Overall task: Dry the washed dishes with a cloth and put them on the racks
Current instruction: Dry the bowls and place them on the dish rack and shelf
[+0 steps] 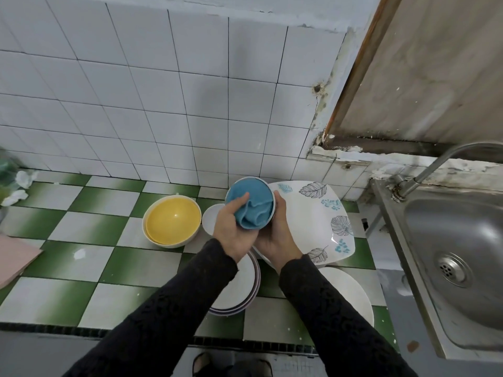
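White plates (pixel 234 284) are lying nearest on the desk (pixel 81 229). Above them, the left hand (pixel 231 229) is pinching the blue cloth (pixel 253 205) in its fingers inside the small bowl (pixel 274 210), with the right hand (pixel 275 240) curling its fingers round it. A yellow bowl (pixel 171 221) and leaf-patterned plate (pixel 313 213) are sitting just beyond.

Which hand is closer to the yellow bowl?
Left. The left hand is on the side next to the yellow bowl, gripping the blue cloth. The right hand is farther away, behind the left, holding the small bowl.
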Demonstrator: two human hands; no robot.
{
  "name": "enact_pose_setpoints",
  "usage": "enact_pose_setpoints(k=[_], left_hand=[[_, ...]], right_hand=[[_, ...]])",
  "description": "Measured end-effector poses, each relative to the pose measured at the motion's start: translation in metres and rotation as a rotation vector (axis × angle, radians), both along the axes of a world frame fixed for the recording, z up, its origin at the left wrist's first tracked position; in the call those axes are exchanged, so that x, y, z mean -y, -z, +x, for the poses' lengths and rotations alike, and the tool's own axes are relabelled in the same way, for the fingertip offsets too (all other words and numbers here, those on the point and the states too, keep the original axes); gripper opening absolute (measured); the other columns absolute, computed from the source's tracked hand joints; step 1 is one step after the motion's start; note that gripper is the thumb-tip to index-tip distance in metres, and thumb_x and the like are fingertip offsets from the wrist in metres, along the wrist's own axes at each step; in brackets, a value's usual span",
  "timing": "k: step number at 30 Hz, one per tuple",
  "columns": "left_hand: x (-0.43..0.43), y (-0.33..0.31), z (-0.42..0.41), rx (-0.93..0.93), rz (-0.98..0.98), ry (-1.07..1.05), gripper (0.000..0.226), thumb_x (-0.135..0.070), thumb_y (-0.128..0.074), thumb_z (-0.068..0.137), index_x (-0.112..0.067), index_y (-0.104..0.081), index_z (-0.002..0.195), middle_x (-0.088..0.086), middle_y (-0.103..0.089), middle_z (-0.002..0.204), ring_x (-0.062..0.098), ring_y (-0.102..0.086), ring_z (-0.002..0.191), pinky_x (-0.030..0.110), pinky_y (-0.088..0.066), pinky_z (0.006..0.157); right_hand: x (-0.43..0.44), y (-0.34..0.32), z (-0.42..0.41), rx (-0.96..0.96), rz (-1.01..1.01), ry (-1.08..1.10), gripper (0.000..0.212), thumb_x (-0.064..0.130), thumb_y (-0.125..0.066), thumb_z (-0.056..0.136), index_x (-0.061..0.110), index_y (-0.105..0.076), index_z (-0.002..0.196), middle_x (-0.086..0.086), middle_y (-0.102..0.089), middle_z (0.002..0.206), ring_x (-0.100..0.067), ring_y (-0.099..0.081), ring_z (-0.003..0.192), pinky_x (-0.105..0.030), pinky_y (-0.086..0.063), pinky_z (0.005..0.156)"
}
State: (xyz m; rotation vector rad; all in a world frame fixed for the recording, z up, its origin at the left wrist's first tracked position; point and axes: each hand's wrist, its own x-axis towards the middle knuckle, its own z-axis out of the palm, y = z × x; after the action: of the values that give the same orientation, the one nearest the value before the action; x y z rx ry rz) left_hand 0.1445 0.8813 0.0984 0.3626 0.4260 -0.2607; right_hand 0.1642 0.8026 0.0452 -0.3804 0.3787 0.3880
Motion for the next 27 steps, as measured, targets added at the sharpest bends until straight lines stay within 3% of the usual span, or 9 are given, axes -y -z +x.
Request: enact_pose_setpoints(k=[3,6,8,10,13,17,21,24,27], left_hand=[[-0.021,0.003,0.007,0.036,0.148,-0.070,0.038,-0.006,-0.055,0.092,-0.005,-0.050,0.130,0.016,-0.061,0.120,0.030,-0.061,0.108,0.036,-0.058,0.072],[-0.032,0.014,0.012,0.155,0.900,-0.118,0.026,-0.004,-0.058,0.095,-0.008,-0.053,0.120,0.009,-0.060,0.111,0.021,-0.060,0.098,0.021,-0.053,0.066],[-0.037,0.024,0.011,0.319,1.197,-0.120,0.038,-0.005,-0.062,0.093,-0.020,-0.054,0.127,0.001,-0.064,0.110,0.016,-0.063,0.097,0.017,-0.053,0.068],[-0.040,0.036,0.011,0.715,1.519,0.015,0.065,0.003,-0.064,0.088,-0.031,-0.044,0.140,-0.005,-0.057,0.133,0.009,-0.057,0.119,0.018,-0.051,0.091],[-0.045,0.054,0.018,1.112,1.914,0.236,0.080,0.004,-0.063,0.086,-0.026,-0.025,0.150,-0.009,-0.025,0.157,0.005,-0.019,0.144,0.029,-0.022,0.118],[-0.054,0.055,0.027,1.128,2.035,0.527,0.078,-0.011,-0.055,0.095,-0.026,-0.005,0.153,-0.011,-0.001,0.161,0.007,-0.001,0.149,0.026,-0.008,0.122],[-0.065,0.055,0.036,1.160,2.245,0.719,0.074,-0.025,-0.045,0.100,-0.023,0.007,0.153,-0.011,0.016,0.155,0.004,0.015,0.145,0.013,0.021,0.108],[-0.069,0.054,0.036,1.122,2.296,0.842,0.065,-0.043,-0.033,0.104,-0.018,-0.005,0.157,-0.004,-0.001,0.164,0.012,0.002,0.151,0.021,0.010,0.117],[-0.060,0.043,0.023,0.935,2.003,0.884,0.052,-0.048,-0.036,0.103,-0.019,-0.042,0.146,0.002,-0.049,0.147,0.018,-0.044,0.133,0.032,-0.031,0.117]], right_hand=[[0.010,-0.001,0.001,-0.012,-0.060,-0.076,0.067,0.062,-0.054,0.092,0.005,-0.060,0.127,-0.026,-0.068,0.118,-0.040,-0.067,0.107,-0.054,-0.061,0.082],[0.016,0.002,-0.003,-0.089,-0.017,-0.069,0.077,0.066,-0.063,0.083,0.008,-0.054,0.132,-0.026,-0.062,0.127,-0.043,-0.054,0.125,-0.063,-0.050,0.096],[0.013,0.000,-0.007,-0.088,-0.008,-0.107,0.081,0.067,-0.065,0.079,0.007,-0.055,0.132,-0.026,-0.064,0.125,-0.043,-0.054,0.127,-0.062,-0.046,0.103],[0.008,0.000,-0.009,-0.076,-0.009,-0.142,0.081,0.063,-0.067,0.081,0.008,-0.052,0.139,-0.025,-0.064,0.129,-0.041,-0.059,0.123,-0.059,-0.052,0.098],[0.003,0.000,-0.009,-0.064,-0.004,-0.111,0.072,0.058,-0.065,0.089,0.012,-0.052,0.142,-0.021,-0.064,0.133,-0.037,-0.061,0.123,-0.053,-0.058,0.090],[0.009,0.003,-0.011,-0.067,-0.070,-0.106,0.060,0.058,-0.059,0.091,0.013,-0.059,0.130,-0.023,-0.070,0.121,-0.040,-0.058,0.122,-0.058,-0.048,0.102],[0.010,0.007,-0.011,-0.063,-0.106,-0.088,0.058,0.059,-0.058,0.091,0.017,-0.055,0.131,-0.024,-0.072,0.115,-0.042,-0.058,0.120,-0.061,-0.048,0.099],[0.016,0.006,-0.006,-0.026,-0.190,-0.090,0.054,0.058,-0.053,0.095,0.017,-0.055,0.130,-0.022,-0.071,0.116,-0.040,-0.061,0.115,-0.055,-0.056,0.088],[0.019,0.009,0.002,-0.006,-0.277,-0.070,0.063,0.055,-0.063,0.088,0.025,-0.047,0.140,-0.022,-0.059,0.133,-0.040,-0.059,0.121,-0.057,-0.056,0.091]])
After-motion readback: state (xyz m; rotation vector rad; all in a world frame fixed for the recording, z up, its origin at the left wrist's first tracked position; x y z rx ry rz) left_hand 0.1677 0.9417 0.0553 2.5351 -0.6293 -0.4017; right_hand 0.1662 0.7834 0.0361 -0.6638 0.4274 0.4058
